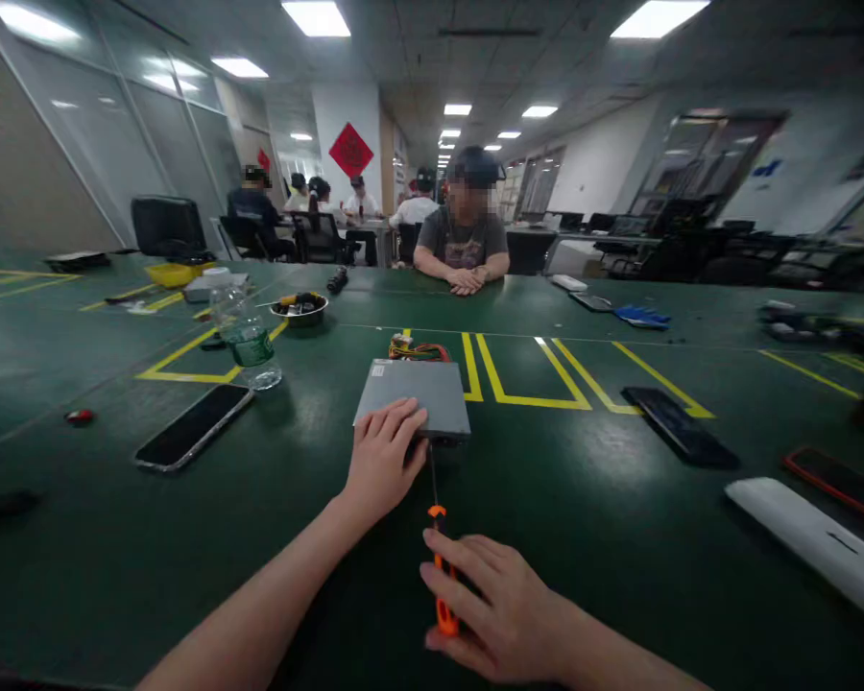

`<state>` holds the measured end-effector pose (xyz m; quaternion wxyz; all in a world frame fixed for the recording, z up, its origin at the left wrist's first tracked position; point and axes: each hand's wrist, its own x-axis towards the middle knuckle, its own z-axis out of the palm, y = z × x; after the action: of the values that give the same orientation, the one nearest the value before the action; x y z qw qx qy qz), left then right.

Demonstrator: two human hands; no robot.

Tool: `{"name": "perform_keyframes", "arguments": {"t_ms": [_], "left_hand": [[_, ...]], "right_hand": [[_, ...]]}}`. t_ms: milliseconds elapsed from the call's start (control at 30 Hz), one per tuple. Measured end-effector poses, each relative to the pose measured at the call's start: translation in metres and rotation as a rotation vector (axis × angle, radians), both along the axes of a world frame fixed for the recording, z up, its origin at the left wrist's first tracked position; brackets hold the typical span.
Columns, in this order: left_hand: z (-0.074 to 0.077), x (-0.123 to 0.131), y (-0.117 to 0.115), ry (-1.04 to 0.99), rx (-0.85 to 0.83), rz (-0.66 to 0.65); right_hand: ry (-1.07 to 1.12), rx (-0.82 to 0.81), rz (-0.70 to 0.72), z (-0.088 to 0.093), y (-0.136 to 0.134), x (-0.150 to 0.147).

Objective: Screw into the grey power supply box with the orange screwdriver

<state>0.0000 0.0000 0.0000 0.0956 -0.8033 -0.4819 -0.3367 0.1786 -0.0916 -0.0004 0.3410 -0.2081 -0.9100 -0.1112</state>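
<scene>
A flat grey metal box point(424, 392) lies on the green table point(562, 480) in front of me, with coloured wires point(414, 349) at its far end. My left hand point(383, 459) rests flat on its near edge, fingers stretched out. My right hand point(496, 607) is closed round the orange handle of a screwdriver point(441, 566). The thin shaft points forward and its tip meets the near side of the box.
A phone point(194, 426) and a water bottle point(249, 338) lie to the left, a metal bowl point(300, 307) farther back. To the right are a dark phone point(681, 426), a red-edged phone point(839, 485) and a white bar point(813, 542). A person point(465, 238) sits across the table.
</scene>
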Motion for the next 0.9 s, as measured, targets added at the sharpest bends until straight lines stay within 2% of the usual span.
{"name": "perform_keyframes", "arguments": {"t_ms": [267, 433, 667, 900], "left_hand": [[0.004, 0.002, -0.005, 0.000, 0.012, -0.009], [0.005, 0.002, -0.006, -0.002, 0.019, -0.019], [0.005, -0.004, -0.003, 0.019, -0.001, -0.034], [0.006, -0.005, -0.001, 0.017, -0.022, -0.037]], "right_hand": [[0.061, 0.012, -0.019, -0.003, 0.000, 0.011], [-0.031, -0.037, -0.006, -0.004, -0.001, 0.012], [-0.009, 0.108, 0.030, 0.009, -0.005, 0.023], [0.036, 0.131, -0.009, 0.007, 0.000, 0.031]]}}
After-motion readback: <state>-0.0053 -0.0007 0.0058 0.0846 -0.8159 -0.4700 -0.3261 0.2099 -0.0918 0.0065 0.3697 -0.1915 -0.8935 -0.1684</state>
